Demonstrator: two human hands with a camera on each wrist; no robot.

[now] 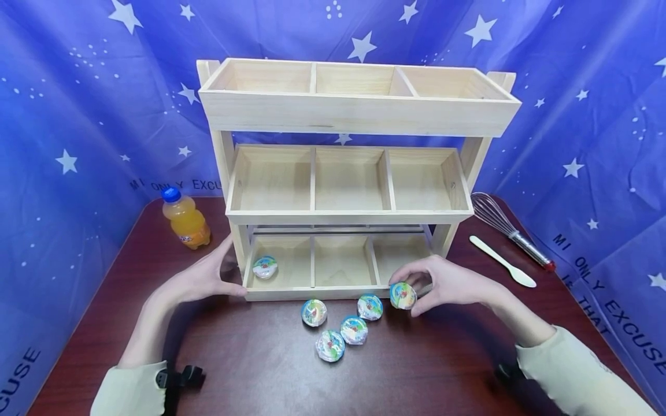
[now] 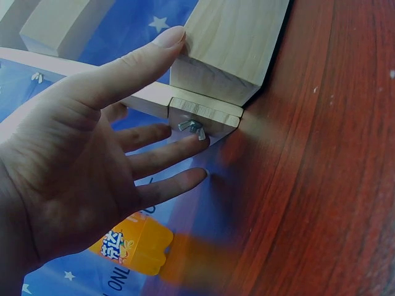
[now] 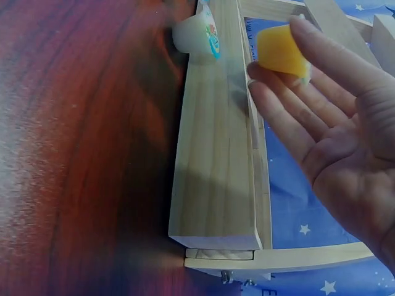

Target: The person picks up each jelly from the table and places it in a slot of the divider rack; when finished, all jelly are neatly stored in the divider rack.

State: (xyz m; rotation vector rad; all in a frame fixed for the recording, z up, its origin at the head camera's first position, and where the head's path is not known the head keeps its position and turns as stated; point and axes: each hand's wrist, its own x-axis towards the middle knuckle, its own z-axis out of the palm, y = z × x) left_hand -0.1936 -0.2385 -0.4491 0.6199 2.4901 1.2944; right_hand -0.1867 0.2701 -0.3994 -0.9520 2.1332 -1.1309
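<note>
My right hand [image 1: 442, 281] pinches a small jelly cup [image 1: 403, 295] by its sides, at the front right of the wooden rack's bottom tray [image 1: 333, 293]. In the right wrist view this jelly cup [image 3: 281, 50] is yellow, between thumb and fingertips. At the tray's left end is my left hand [image 1: 208, 276]; its thumb touches the front corner and its fingers extend loosely beside the rack's side, near a wing nut [image 2: 193, 128]. Another jelly cup [image 1: 265, 267] sits in the bottom left compartment. Several more, including one jelly cup [image 1: 314, 312], lie on the table before the rack.
The wooden rack [image 1: 359, 115] has three tiers, each with three compartments. An orange drink bottle [image 1: 187, 219] stands left of it. To the right lie a whisk [image 1: 512, 231] and a pale spoon [image 1: 502, 261]. A blue starred curtain [image 1: 78, 127] surrounds the table [image 1: 250, 370].
</note>
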